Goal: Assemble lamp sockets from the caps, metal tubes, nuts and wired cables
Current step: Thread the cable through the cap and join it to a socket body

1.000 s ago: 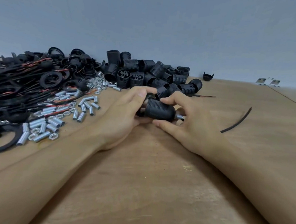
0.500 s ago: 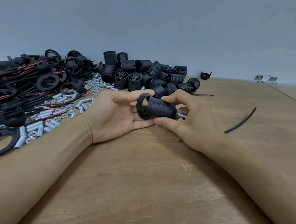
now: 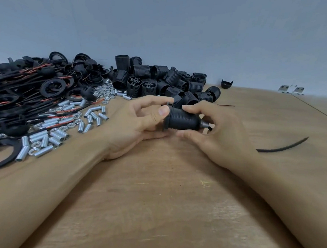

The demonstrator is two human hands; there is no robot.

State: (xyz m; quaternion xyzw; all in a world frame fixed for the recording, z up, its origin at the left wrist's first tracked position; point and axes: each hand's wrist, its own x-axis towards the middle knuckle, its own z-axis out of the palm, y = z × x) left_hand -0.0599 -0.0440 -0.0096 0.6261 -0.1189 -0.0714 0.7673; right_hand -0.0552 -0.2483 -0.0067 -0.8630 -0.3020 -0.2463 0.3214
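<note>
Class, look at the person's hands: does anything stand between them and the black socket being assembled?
Nothing visible does. Both the left hand and the right hand already grip the socket directly, held above the table.

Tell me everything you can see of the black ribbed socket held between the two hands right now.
The black ribbed plastic lamp socket lies on its side above the wooden table, in front of the pile of loose socket shells. Its body is threaded along its length, with a flanged ring at its left end and a short silver metal tube sticking out of its tapered right end. The left hand pinches the ring end with thumb and fingers; the right hand holds the tube end from above and below.
</note>
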